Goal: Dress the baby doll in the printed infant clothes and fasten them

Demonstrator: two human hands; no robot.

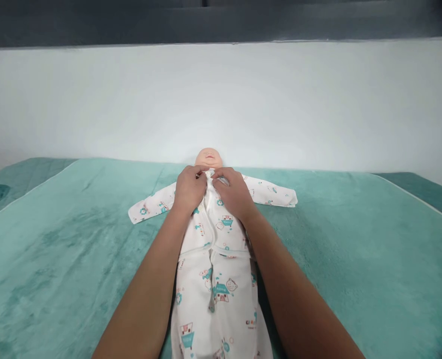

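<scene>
A baby doll lies on its back, its head at the far edge of the green cover. It wears a white printed baby jacket and matching pants. Both sleeves of the jacket spread out to the sides. At the collar, my left hand pinches the left front edge of the jacket. My right hand pinches the other front edge beside it, fingers bent at the neckline. Below my hands the two front edges run close together down the chest. My fingertips partly hide the fastening at the collar.
A green plush cover spreads on both sides of the doll, with some wrinkles at left. Behind it rises a white wall with a dark band along the top.
</scene>
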